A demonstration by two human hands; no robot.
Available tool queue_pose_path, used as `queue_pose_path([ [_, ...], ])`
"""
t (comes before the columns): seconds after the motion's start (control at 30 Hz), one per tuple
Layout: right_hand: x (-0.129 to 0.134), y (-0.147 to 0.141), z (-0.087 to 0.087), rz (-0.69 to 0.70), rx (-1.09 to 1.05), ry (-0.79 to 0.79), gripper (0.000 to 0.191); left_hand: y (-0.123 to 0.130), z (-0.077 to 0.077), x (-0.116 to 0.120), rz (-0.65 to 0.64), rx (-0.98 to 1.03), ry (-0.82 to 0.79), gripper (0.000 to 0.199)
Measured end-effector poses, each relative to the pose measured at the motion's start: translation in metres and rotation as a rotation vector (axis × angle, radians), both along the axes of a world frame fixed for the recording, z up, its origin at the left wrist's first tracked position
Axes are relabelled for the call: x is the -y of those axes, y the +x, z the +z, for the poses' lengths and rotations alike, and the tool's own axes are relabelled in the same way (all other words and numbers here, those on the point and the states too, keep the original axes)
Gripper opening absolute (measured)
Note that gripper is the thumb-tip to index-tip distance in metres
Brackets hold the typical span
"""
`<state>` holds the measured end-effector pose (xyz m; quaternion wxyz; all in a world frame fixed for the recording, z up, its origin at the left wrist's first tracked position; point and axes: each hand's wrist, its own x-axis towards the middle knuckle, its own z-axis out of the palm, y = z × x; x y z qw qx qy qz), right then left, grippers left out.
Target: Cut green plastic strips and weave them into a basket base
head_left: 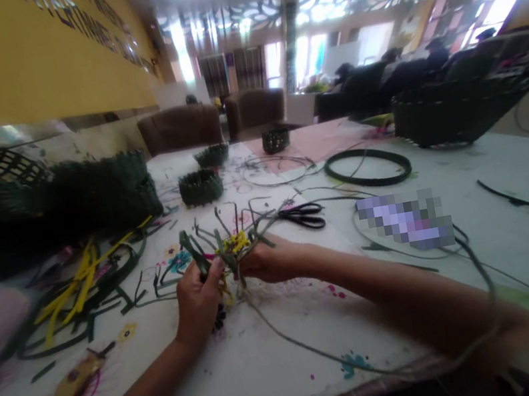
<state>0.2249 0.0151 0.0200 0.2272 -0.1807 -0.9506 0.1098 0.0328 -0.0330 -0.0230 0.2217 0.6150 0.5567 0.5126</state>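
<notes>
Just below mid-frame, my left hand [197, 302] clamps the upward-splaying green-and-yellow strips [236, 243] from the left, my right hand [275, 261] at their right, its grip hidden.

A partly woven piece of green and yellow strips [238, 243], held up, loose ends splaying outward
</notes>
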Motion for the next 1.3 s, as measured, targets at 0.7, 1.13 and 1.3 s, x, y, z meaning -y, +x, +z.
queue_pose_path([
  [0.7, 0.016, -0.011, -0.009, -0.234, -0.646, -0.485, 0.031, -0.003, 0.011, 0.002, -0.173, -0.343, 0.349, 0.022],
  [1.13, 0.022, -0.011, 0.015, -0.328, -0.717, -0.543, 0.02, -0.006, 0.005, -0.001, -0.127, -0.211, 0.225, 0.026],
  [1.3, 0.018, 0.006, 0.035, -0.144, -0.471, -0.671, 0.02, -0.014, 0.002, -0.006, -0.04, 0.003, 0.015, 0.027],
])
